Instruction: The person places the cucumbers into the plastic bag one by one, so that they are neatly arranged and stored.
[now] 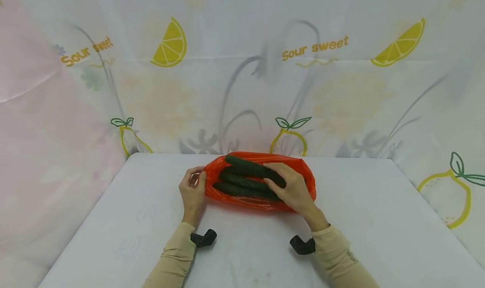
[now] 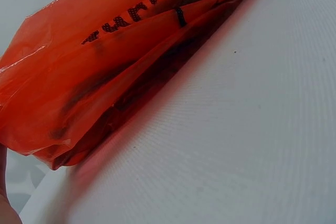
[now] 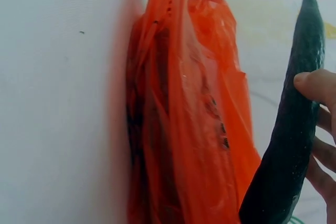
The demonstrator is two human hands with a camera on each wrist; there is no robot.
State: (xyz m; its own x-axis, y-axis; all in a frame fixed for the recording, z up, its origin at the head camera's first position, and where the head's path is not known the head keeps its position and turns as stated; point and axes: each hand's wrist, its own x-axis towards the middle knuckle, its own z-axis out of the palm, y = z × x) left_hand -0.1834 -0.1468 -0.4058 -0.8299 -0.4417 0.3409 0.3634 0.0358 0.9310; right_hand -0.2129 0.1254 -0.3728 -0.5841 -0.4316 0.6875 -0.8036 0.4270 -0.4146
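A red plastic bag (image 1: 257, 204) lies on the table with its mouth spread upward, and several dark green cucumbers (image 1: 242, 182) lie side by side inside. My left hand (image 1: 192, 192) pinches the bag's left rim between thumb and fingers. Over the bag's right half, my right hand (image 1: 293, 189) grips one cucumber (image 1: 246, 165), thumb on one side and fingers on the other. In the right wrist view this cucumber (image 3: 294, 119) is raised above the bag (image 3: 184, 108). Black print shows on the bag's side (image 2: 126, 19) in the left wrist view.
The white table (image 1: 151, 220) extends around the bag on both sides and in front. Behind it hangs a pale curtain (image 1: 242, 90) printed with lemons and lettering. A black device (image 1: 204, 238) is strapped to the left wrist, another (image 1: 303, 245) to the right.
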